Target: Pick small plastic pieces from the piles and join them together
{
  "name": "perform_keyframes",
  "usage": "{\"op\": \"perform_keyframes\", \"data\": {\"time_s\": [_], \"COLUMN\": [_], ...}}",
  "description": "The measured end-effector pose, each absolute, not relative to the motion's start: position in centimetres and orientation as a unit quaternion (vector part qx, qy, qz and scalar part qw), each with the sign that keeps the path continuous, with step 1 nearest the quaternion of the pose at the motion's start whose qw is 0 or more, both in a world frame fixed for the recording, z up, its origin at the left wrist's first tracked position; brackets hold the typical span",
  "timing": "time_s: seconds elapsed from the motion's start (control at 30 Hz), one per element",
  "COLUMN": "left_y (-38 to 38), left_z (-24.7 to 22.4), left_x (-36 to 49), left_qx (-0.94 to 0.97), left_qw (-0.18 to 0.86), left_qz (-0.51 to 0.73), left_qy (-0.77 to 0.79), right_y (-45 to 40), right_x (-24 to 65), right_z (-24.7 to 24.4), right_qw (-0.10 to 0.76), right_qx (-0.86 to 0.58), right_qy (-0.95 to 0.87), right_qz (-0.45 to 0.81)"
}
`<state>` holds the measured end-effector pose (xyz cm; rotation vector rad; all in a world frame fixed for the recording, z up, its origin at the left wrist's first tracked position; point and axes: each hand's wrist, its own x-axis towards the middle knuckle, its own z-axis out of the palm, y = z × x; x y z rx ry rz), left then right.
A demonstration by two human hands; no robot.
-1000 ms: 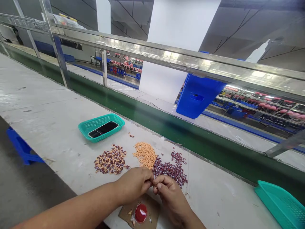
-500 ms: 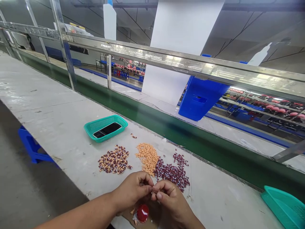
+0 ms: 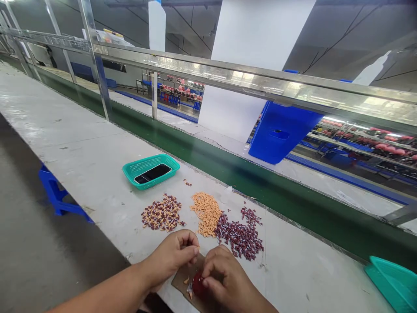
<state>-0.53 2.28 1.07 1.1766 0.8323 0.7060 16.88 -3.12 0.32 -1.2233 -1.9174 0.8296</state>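
My left hand (image 3: pixel 172 256) hangs above the bench with its fingertips pinched together, and anything in them is too small to tell. My right hand (image 3: pixel 224 278) is curled over a red round pad (image 3: pixel 198 283), covering most of it. The pad lies on a brown cardboard piece (image 3: pixel 183 278) with a few small scraps. Beyond my hands are three loose piles of small pieces: purple-and-cream (image 3: pixel 162 213), orange (image 3: pixel 206 213) and dark red (image 3: pixel 239 237). The nearest pile to my right hand is the dark red one.
A teal plastic basket (image 3: pixel 150 171) holding a black phone (image 3: pixel 153 173) stands beyond the piles. A teal tray (image 3: pixel 392 284) sits at the right corner. A green-sided conveyor (image 3: pixel 260 182) and metal rail (image 3: pixel 260 78) run along the bench's far edge; a blue crate (image 3: pixel 283 132) stands beyond.
My hands have come apart from their pinch together. My right hand has dropped onto the red pad, and my left has drawn back to the left. The view has shifted slightly.
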Motion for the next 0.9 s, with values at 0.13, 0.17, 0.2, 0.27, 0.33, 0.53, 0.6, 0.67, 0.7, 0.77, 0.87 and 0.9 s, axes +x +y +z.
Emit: {"op": "perform_keyframes", "data": {"time_s": [0.13,0.17,0.2,0.27,0.33,0.53,0.6,0.67,0.7,0.77,0.87,0.9], "left_y": [1.7,1.6,1.4,1.0,0.7,-0.1,-0.2,-0.2,-0.2,0.0,0.1,0.1], "left_z": [1.0,1.0,1.0,0.9,0.9,1.3,1.5,1.5,1.4,1.1,0.8,0.8], "left_x": [-0.7,-0.7,-0.6,-0.5,-0.2,0.3,0.5,0.5,0.5,0.6,0.6,0.7], "left_qx": [0.511,0.506,0.500,0.490,0.486,0.485,0.484,0.486,0.489,0.494,0.498,0.497], "left_qw": [0.703,0.708,0.713,0.724,0.732,0.738,0.737,0.736,0.735,0.732,0.731,0.733], "left_qz": [0.332,0.333,0.332,0.325,0.315,0.296,0.302,0.303,0.303,0.301,0.297,0.296], "left_qy": [0.367,0.364,0.362,0.360,0.360,0.364,0.363,0.360,0.358,0.359,0.360,0.359], "right_y": [-3.4,-3.4,-3.4,-3.3,-3.2,-3.1,-3.2,-3.2,-3.2,-3.2,-3.1,-3.1], "right_x": [16.7,16.7,16.7,16.7,16.7,16.4,16.4,16.4,16.4,16.4,16.3,16.3], "right_z": [0.2,0.2,0.1,0.0,0.0,0.0,-0.1,-0.2,-0.2,-0.2,-0.2,-0.2], "right_qw": [0.302,0.301,0.308,0.351,0.420,0.525,0.531,0.534,0.535,0.533,0.535,0.537], "right_qx": [-0.485,-0.486,-0.486,-0.485,-0.489,-0.487,-0.487,-0.486,-0.485,-0.485,-0.486,-0.487], "right_qy": [-0.775,-0.776,-0.775,-0.755,-0.714,-0.633,-0.628,-0.626,-0.627,-0.627,-0.625,-0.623], "right_qz": [0.272,0.265,0.263,0.267,0.274,0.294,0.295,0.294,0.294,0.295,0.295,0.294]}}
